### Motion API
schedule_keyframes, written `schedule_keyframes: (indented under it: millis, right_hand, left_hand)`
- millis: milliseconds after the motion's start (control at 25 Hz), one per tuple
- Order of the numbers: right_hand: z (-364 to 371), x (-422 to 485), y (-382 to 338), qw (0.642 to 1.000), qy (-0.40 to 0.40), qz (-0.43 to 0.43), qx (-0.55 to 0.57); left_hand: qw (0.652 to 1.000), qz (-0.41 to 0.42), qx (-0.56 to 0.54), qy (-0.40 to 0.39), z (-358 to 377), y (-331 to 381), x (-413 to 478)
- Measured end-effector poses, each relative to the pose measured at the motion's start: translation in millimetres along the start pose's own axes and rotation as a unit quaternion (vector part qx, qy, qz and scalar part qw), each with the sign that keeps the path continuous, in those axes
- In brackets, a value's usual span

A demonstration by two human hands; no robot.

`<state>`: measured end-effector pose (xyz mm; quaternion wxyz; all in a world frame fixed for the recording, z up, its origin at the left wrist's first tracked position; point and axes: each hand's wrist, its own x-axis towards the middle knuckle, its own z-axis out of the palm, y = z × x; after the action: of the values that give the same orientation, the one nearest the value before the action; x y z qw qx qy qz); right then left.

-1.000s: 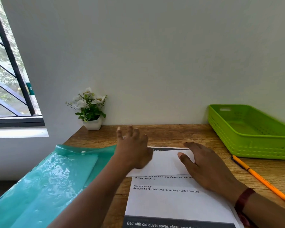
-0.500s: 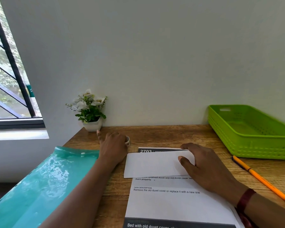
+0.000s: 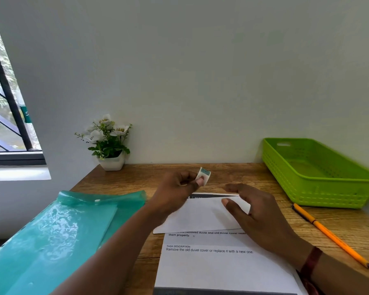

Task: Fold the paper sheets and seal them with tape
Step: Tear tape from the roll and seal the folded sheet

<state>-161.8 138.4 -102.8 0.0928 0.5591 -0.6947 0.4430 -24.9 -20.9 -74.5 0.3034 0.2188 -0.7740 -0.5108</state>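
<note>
Left hand (image 3: pixel 175 192) pinching tape roll (image 3: pixel 203 175), hovering just beyond far long edge of folded sheet (image 3: pixel 200 216). Sheet lying on surface (image 3: pixel 232 173), long axis running left-right. Right hand (image 3: pixel 258 218), fingers loosely open, covering sheet's right end.

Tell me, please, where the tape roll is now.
In the head view, the left hand pinches the tape roll over the desk, just beyond the far edge of the folded paper.

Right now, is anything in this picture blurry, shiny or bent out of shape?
Head view: the right hand and the green basket show motion smear; daylight glares on the teal folder; the window bars lean from wide-angle warp.
</note>
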Motion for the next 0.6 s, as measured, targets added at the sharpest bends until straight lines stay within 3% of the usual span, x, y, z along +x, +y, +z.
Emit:
schedule_keyframes:
  millis: [240,600]
  right_hand:
    - [-3,2,-9,0.984,0.064,0.024,0.166]
    - [-7,3,-7,0.979,0.118,-0.01,0.164]
  left_hand:
    - [0.993,0.012,-0.085,-0.084,22,9,-11]
    - [0.988,0.061,-0.115,-0.085,32,4,-10]
